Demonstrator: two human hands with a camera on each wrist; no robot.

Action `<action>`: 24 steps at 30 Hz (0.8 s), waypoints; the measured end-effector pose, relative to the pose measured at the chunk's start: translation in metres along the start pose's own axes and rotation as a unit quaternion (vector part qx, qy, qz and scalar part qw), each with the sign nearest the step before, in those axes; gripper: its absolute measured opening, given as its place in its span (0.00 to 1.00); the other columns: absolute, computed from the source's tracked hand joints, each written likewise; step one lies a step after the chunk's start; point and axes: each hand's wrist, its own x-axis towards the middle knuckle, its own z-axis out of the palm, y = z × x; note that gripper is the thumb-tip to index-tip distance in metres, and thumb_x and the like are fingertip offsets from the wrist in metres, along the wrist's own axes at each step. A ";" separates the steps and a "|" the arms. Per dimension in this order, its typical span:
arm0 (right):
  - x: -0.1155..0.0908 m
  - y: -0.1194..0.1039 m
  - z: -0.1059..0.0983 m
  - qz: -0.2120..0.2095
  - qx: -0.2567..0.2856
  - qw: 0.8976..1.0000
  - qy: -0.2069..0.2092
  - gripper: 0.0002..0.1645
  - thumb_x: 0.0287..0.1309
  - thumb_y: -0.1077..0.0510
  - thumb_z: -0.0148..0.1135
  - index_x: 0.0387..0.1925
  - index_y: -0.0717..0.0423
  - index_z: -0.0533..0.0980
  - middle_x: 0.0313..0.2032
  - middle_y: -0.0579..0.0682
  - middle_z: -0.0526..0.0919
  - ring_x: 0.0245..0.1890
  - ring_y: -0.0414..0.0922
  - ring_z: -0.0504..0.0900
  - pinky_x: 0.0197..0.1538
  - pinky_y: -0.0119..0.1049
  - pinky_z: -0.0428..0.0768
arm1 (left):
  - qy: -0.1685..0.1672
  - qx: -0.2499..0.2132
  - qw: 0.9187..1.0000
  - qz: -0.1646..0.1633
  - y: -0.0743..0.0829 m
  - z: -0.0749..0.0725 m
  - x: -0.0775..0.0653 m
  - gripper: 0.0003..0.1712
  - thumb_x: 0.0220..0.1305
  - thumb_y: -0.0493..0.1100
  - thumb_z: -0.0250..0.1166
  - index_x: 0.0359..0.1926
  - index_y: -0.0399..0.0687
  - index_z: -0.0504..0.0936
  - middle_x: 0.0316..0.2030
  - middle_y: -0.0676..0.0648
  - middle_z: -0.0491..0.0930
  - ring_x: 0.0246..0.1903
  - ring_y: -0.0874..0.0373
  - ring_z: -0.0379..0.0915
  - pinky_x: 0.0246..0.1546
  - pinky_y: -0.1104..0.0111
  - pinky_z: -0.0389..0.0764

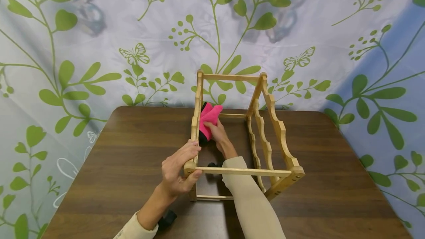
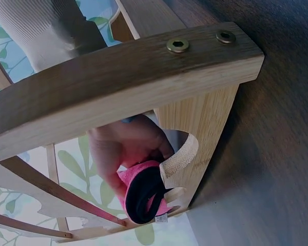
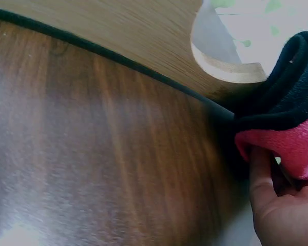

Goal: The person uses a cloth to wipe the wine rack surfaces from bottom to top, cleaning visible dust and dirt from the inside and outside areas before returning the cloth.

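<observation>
A light wooden rack (image 1: 244, 172) with scalloped rails stands on the table. My left hand (image 1: 178, 169) grips its near left top corner, thumb over the front bar and fingers along the side rail. Reaching inside the frame, my right hand (image 1: 219, 135) holds a folded pink and black cloth (image 1: 210, 118) against the rack's left side. In the left wrist view the cloth (image 2: 143, 192) shows at a curved cutout in the lower side board (image 2: 208, 113). The right wrist view has thumb and fingers pinching the cloth's pink part (image 3: 297, 148).
The dark wood table (image 1: 132, 150) runs back to a hanging sheet (image 1: 149, 28) printed with green leaves. Beside the left wrist lies a black object (image 1: 167, 220), partly hidden by the sleeve. Another small dark thing (image 1: 212, 165) shows behind the rack's front bar.
</observation>
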 end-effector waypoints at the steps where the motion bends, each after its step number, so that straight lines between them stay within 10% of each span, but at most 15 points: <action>1: 0.000 0.001 0.001 -0.005 -0.006 1.000 0.001 0.34 0.60 0.51 0.64 0.67 0.49 0.67 0.53 0.53 0.77 0.46 0.45 0.77 0.49 0.38 0.79 | 0.000 0.000 1.000 0.000 0.000 0.000 0.000 0.22 0.68 0.46 0.63 0.38 0.23 0.78 0.36 0.32 0.83 0.38 0.39 0.83 0.50 0.54 0.80; 16: -0.002 0.007 -0.004 -0.092 -0.112 0.977 0.154 0.46 0.58 0.63 0.67 0.74 0.53 0.58 0.64 0.58 0.71 0.62 0.53 0.70 0.66 0.45 0.67 | 0.006 0.007 1.000 0.000 0.001 0.001 0.001 0.22 0.68 0.46 0.63 0.37 0.23 0.77 0.36 0.32 0.82 0.38 0.38 0.83 0.50 0.53 0.80; 24: -0.003 0.001 -0.013 -0.103 -0.046 0.968 0.224 0.48 0.53 0.71 0.65 0.74 0.50 0.58 0.66 0.55 0.69 0.62 0.50 0.68 0.66 0.42 0.66 | 0.008 0.009 1.000 -0.003 0.001 0.001 0.001 0.22 0.68 0.46 0.62 0.36 0.23 0.77 0.35 0.32 0.82 0.39 0.38 0.83 0.50 0.54 0.81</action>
